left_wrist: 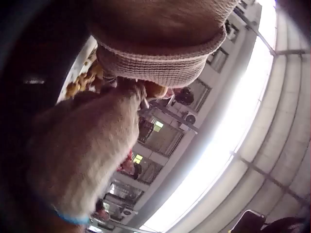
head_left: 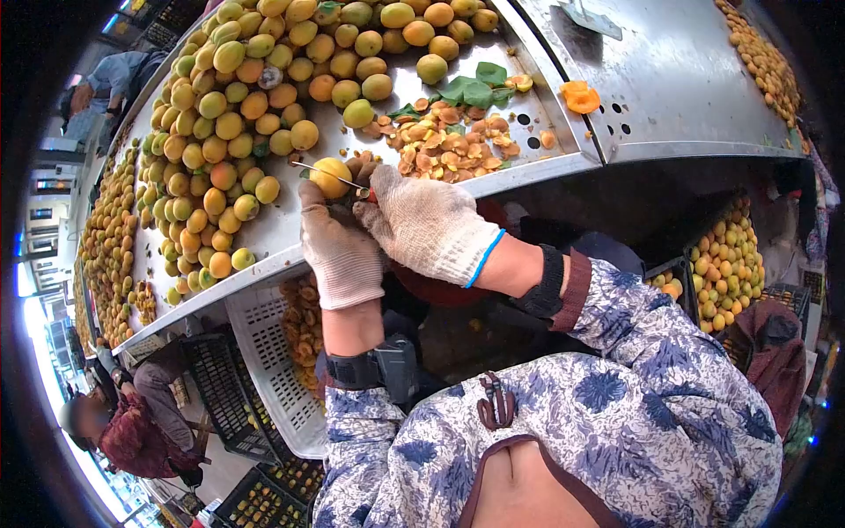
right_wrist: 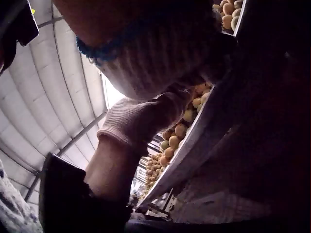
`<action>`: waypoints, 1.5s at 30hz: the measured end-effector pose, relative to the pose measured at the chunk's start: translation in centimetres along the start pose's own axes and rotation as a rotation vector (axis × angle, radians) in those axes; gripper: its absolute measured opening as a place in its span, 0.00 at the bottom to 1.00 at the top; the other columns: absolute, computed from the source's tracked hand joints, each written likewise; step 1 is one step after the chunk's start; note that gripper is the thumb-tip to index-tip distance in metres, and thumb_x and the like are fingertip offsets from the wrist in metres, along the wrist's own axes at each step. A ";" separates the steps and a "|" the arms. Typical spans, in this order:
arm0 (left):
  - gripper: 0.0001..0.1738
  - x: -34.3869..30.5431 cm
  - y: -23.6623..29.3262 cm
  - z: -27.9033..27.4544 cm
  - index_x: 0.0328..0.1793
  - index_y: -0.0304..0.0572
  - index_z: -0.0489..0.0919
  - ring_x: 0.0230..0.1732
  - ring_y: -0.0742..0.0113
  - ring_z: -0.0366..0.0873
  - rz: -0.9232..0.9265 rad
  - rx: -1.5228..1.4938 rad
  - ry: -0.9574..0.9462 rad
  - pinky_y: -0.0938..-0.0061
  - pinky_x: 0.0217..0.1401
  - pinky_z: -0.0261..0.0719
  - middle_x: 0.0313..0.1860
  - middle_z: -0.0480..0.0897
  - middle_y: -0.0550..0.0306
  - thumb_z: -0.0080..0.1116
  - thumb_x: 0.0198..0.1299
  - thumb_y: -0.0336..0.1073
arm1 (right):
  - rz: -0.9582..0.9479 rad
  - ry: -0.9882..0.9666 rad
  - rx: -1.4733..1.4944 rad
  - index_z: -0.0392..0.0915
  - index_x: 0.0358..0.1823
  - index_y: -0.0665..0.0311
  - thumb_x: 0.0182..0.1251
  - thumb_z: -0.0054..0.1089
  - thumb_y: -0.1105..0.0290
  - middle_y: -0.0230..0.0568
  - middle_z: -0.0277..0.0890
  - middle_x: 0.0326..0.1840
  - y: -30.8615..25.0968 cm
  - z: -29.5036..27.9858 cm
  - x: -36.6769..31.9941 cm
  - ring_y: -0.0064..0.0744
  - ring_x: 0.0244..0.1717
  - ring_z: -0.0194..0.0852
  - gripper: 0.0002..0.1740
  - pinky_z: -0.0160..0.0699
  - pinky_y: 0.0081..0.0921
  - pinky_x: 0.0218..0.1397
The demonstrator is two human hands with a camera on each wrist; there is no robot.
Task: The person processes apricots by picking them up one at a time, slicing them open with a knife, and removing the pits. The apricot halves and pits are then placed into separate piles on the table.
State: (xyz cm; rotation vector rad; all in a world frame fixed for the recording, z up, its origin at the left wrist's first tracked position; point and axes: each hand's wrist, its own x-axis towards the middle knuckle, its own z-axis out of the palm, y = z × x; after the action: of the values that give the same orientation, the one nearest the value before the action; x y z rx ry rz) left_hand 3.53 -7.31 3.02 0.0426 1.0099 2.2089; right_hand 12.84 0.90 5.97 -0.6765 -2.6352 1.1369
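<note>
Both hands wear pale knit work gloves with dirty fingers. At the table's front edge in the head view, my left hand [head_left: 341,255] grips a yellow apricot [head_left: 329,183] from below. My right hand [head_left: 433,222] holds a small knife [head_left: 346,181] by its reddish handle, much of it hidden by the fingers. Its thin blade lies across the apricot. In the left wrist view the left glove's cuff [left_wrist: 150,68] fills the top, with the right glove [left_wrist: 92,145] beneath it. The right wrist view shows the left glove [right_wrist: 138,119] beyond the dark right hand.
A heap of apricots [head_left: 224,132] covers the metal table [head_left: 286,211]. Apricot pieces [head_left: 453,145] and green leaves [head_left: 475,90] lie to the right. Under the edge stands a white crate [head_left: 264,339] of apricot halves; at right, a crate of whole apricots [head_left: 726,264]. Another person [head_left: 132,431] sits at left.
</note>
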 end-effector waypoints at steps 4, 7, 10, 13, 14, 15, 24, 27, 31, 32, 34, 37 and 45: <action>0.30 -0.4 0.1 0.5 0.55 0.28 0.73 0.52 0.58 0.78 -0.020 0.055 -0.041 0.66 0.61 0.74 0.50 0.80 0.45 0.37 0.74 0.53 | -0.015 0.006 -0.024 0.70 0.46 0.65 0.69 0.47 0.51 0.56 0.80 0.32 0.6 -0.1 0.2 0.60 0.36 0.80 0.21 0.78 0.54 0.37; 0.28 0.1 0.0 -0.3 0.56 0.32 0.75 0.46 0.64 0.77 0.202 0.496 -0.034 0.70 0.54 0.75 0.46 0.80 0.50 0.44 0.71 0.54 | 0.017 -0.024 -0.023 0.71 0.45 0.64 0.69 0.47 0.52 0.56 0.80 0.32 0.6 -0.8 0.4 0.60 0.36 0.81 0.21 0.78 0.54 0.37; 0.26 -0.1 0.2 -0.4 0.52 0.35 0.75 0.40 0.69 0.76 0.330 0.625 -0.017 0.73 0.47 0.75 0.40 0.80 0.54 0.49 0.69 0.55 | -0.049 0.001 -0.035 0.72 0.45 0.64 0.68 0.48 0.54 0.55 0.81 0.32 0.6 -0.8 0.2 0.59 0.36 0.81 0.19 0.78 0.53 0.37; 0.26 -0.2 -0.1 0.0 0.50 0.36 0.76 0.38 0.69 0.77 0.214 0.428 0.055 0.74 0.44 0.76 0.38 0.81 0.55 0.48 0.69 0.55 | -0.029 -0.018 -0.111 0.73 0.45 0.64 0.67 0.48 0.55 0.54 0.81 0.32 0.2 -0.9 -0.1 0.58 0.36 0.81 0.19 0.79 0.53 0.37; 0.26 -0.3 -0.2 0.0 0.49 0.36 0.76 0.37 0.69 0.77 0.086 0.224 0.094 0.75 0.42 0.76 0.37 0.81 0.56 0.48 0.69 0.56 | -0.035 -0.018 -0.139 0.73 0.45 0.64 0.67 0.48 0.56 0.54 0.81 0.31 0.3 -0.8 -0.2 0.58 0.36 0.82 0.18 0.79 0.52 0.36; 0.26 -0.1 -0.2 -0.1 0.49 0.36 0.76 0.37 0.69 0.77 0.085 0.224 0.096 0.75 0.42 0.76 0.37 0.81 0.56 0.48 0.69 0.56 | -0.040 -0.019 -0.167 0.73 0.45 0.64 0.67 0.47 0.56 0.53 0.81 0.31 0.4 -0.7 -0.3 0.57 0.35 0.82 0.18 0.79 0.51 0.36; 0.28 -0.3 1.2 0.1 0.51 0.33 0.79 0.39 0.75 0.76 0.250 0.844 -0.118 0.80 0.45 0.74 0.39 0.81 0.61 0.61 0.63 0.55 | -0.062 -0.044 -0.253 0.72 0.43 0.65 0.60 0.56 0.60 0.52 0.79 0.31 1.2 -1.3 0.5 0.56 0.34 0.81 0.17 0.79 0.48 0.34; 0.27 -0.7 0.4 0.1 0.52 0.30 0.79 0.41 0.75 0.76 0.303 0.990 -0.275 0.79 0.47 0.75 0.40 0.82 0.60 0.68 0.59 0.48 | -0.076 0.081 -0.050 0.74 0.42 0.68 0.57 0.57 0.63 0.57 0.79 0.32 2.3 -1.3 0.7 0.58 0.37 0.80 0.16 0.79 0.46 0.38; 0.27 -0.7 0.8 0.1 0.51 0.27 0.78 0.39 0.74 0.77 0.390 1.115 -0.295 0.77 0.47 0.77 0.38 0.83 0.57 0.71 0.56 0.45 | -0.083 0.024 0.019 0.75 0.42 0.69 0.54 0.57 0.66 0.60 0.78 0.33 2.4 -1.9 0.6 0.59 0.39 0.79 0.17 0.79 0.46 0.42; 0.27 -0.4 0.8 -0.3 0.51 0.28 0.78 0.38 0.73 0.78 0.443 1.145 -0.309 0.77 0.45 0.78 0.37 0.83 0.56 0.70 0.57 0.46 | -0.109 -0.019 0.029 0.76 0.41 0.69 0.54 0.57 0.65 0.60 0.79 0.33 2.7 -2.0 0.9 0.59 0.40 0.79 0.17 0.78 0.46 0.43; 0.27 -0.4 0.8 -0.3 0.51 0.28 0.78 0.38 0.73 0.78 0.488 1.136 -0.335 0.76 0.45 0.78 0.37 0.83 0.56 0.70 0.57 0.46 | -0.129 -0.042 0.056 0.76 0.41 0.68 0.54 0.58 0.64 0.59 0.79 0.34 3.2 -1.6 1.3 0.59 0.40 0.79 0.16 0.78 0.46 0.43; 0.27 -0.6 0.8 -0.4 0.51 0.28 0.78 0.39 0.72 0.78 0.530 1.138 -0.336 0.75 0.46 0.77 0.37 0.83 0.56 0.69 0.58 0.47 | -0.132 -0.087 0.103 0.78 0.41 0.66 0.55 0.58 0.62 0.58 0.80 0.36 3.3 -1.5 1.6 0.58 0.41 0.79 0.17 0.78 0.46 0.44; 0.20 -1.2 -0.1 0.3 0.57 0.32 0.74 0.44 0.68 0.77 0.578 1.088 -0.342 0.73 0.52 0.74 0.42 0.80 0.53 0.60 0.64 0.38 | -0.225 -0.159 0.136 0.80 0.37 0.70 0.52 0.55 0.62 0.61 0.80 0.35 3.6 -2.6 2.3 0.56 0.43 0.81 0.18 0.79 0.43 0.49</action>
State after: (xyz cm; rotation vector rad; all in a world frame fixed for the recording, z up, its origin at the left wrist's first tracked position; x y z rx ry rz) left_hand 4.60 -7.84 3.41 1.2720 2.0213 1.7030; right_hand 12.97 5.87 5.13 -0.2659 -2.6452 1.3341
